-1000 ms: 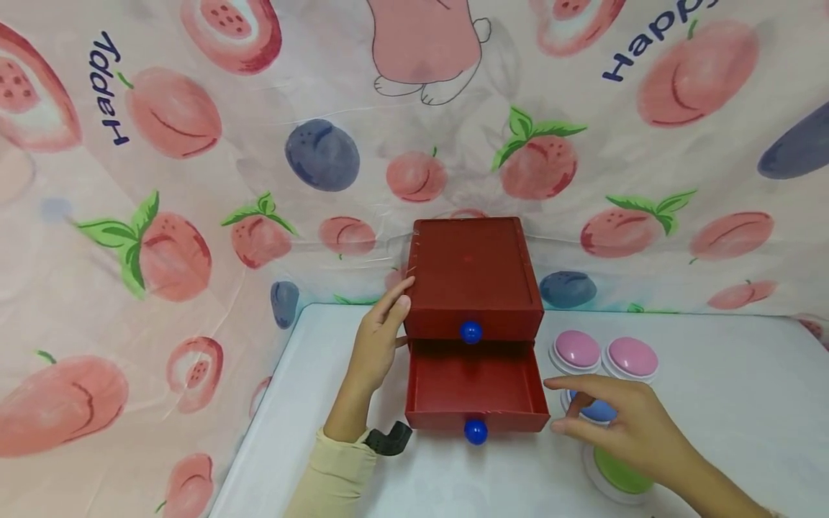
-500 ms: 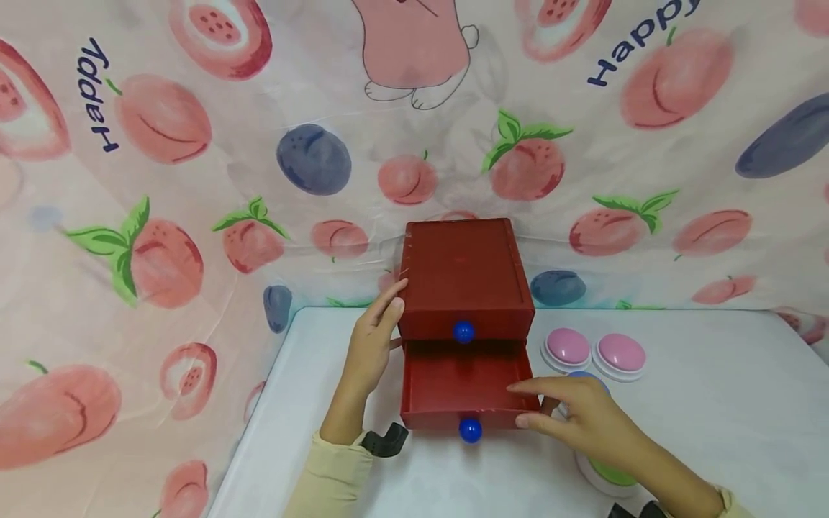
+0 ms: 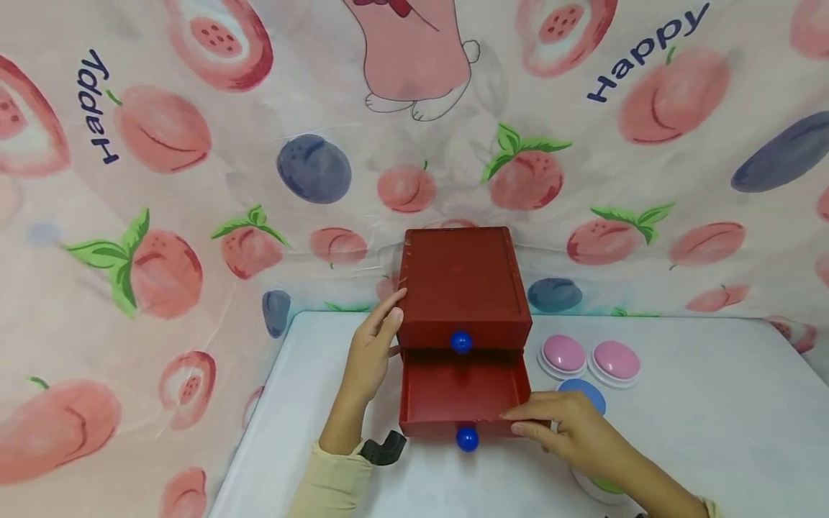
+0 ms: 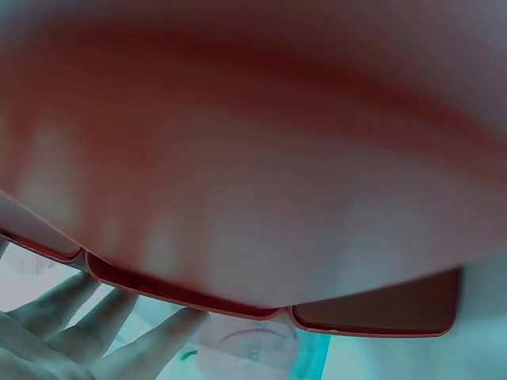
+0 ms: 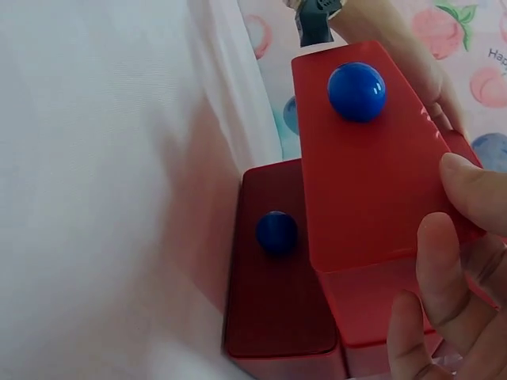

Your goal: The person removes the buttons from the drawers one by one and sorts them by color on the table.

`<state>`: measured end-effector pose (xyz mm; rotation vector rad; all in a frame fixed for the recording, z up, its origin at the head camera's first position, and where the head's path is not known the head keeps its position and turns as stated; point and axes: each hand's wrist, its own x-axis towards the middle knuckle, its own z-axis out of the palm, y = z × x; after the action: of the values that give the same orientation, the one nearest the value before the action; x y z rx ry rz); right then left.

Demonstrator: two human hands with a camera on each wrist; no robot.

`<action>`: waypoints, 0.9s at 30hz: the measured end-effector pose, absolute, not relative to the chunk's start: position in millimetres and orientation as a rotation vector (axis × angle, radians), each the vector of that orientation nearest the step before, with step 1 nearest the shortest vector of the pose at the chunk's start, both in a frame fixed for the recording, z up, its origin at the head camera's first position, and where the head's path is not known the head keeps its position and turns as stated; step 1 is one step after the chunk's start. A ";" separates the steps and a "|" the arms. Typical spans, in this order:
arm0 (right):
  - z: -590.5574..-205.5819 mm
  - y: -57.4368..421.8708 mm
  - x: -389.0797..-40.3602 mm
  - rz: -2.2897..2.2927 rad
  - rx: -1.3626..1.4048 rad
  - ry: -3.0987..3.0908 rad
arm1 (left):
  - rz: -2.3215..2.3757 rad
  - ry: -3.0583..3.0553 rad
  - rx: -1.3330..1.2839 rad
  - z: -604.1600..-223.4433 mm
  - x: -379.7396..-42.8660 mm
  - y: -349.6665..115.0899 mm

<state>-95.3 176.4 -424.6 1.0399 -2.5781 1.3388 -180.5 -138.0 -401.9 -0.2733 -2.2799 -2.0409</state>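
A small red two-drawer cabinet (image 3: 458, 277) stands at the back of the table. Its top drawer, with a blue knob (image 3: 460, 342), is closed, while the lower drawer (image 3: 453, 396) is pulled out and bare inside. Another blue knob (image 3: 468, 439) sits on that lower front. My right hand (image 3: 576, 428) pinches the drawer's right front corner, one finger over the top edge and the thumb at the front face. In the right wrist view, that drawer (image 5: 372, 182) juts out beside the thumb and fingers. My left hand (image 3: 369, 356) rests straight-fingered along the cabinet's left side.
Right of the cabinet lie two pink round push lights (image 3: 563, 354), a blue one (image 3: 583, 394) and a green one (image 3: 607, 486), partly behind my right hand. A fruit-print cloth (image 3: 259, 180) hangs behind the white table (image 3: 712, 403).
My right hand has moved left from beside the lower drawer and taken hold of its front corner. The left hand stays on the cabinet's side. The drawer looks about as far out.
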 end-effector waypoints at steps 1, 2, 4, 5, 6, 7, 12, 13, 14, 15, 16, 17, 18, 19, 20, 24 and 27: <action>-425.6 176.5 -94.1 1.343 1.035 -2.577 | -2.044 -2.281 -0.274 -403.2 -180.5 -137.6; -426.4 176.9 -92.9 1.354 1.028 -2.576 | -2.045 -2.285 -0.275 -404.5 -180.2 -137.2; -427.9 177.7 -90.8 1.377 1.023 -2.572 | -2.054 -2.287 -0.273 -407.3 -178.7 -136.3; -428.4 178.3 -90.0 1.388 1.019 -2.576 | -2.059 -2.285 -0.270 -408.7 -177.7 -135.8; -429.0 178.7 -89.3 1.397 1.022 -2.579 | -2.059 -2.286 -0.264 -410.0 -176.3 -135.4; -429.5 179.0 -88.8 1.404 1.024 -2.583 | -2.057 -2.285 -0.258 -411.5 -175.3 -135.1; -430.5 181.3 -87.4 1.398 1.036 -2.610 | -2.046 -2.275 -0.261 -412.9 -171.7 -133.1; -430.1 181.8 -87.3 1.390 1.032 -2.615 | -2.044 -2.277 -0.266 -412.5 -171.9 -132.8; -429.7 182.3 -87.4 1.382 1.032 -2.614 | -2.042 -2.281 -0.272 -411.7 -172.0 -132.4; -429.1 182.5 -87.6 1.379 1.027 -2.615 | -2.039 -2.283 -0.274 -410.9 -172.3 -132.3; -428.6 182.4 -88.0 1.364 1.028 -2.611 | -2.038 -2.283 -0.277 -410.0 -172.9 -132.3; -428.3 182.1 -88.5 1.352 1.028 -2.609 | -2.035 -2.283 -0.277 -408.8 -173.3 -132.4; -428.1 181.6 -89.0 1.343 1.028 -2.606 | -2.034 -2.285 -0.277 -408.1 -173.9 -132.7; -428.2 180.9 -89.4 1.337 1.032 -2.600 | -2.029 -2.288 -0.278 -407.3 -174.5 -133.1; -428.2 180.1 -89.8 1.332 1.035 -2.595 | -2.030 -2.287 -0.282 -406.5 -175.2 -133.6; -428.3 176.3 -91.8 1.314 1.009 -2.608 | -2.019 -2.290 -0.293 -403.7 -179.4 -136.6; -428.5 174.0 -92.7 1.314 0.983 -2.622 | -2.009 -2.294 -0.292 -402.9 -181.1 -139.0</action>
<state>-92.7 174.0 -428.5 0.9830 -2.6217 1.3144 -181.1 -139.0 -402.9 -0.2920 -2.2935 -2.0094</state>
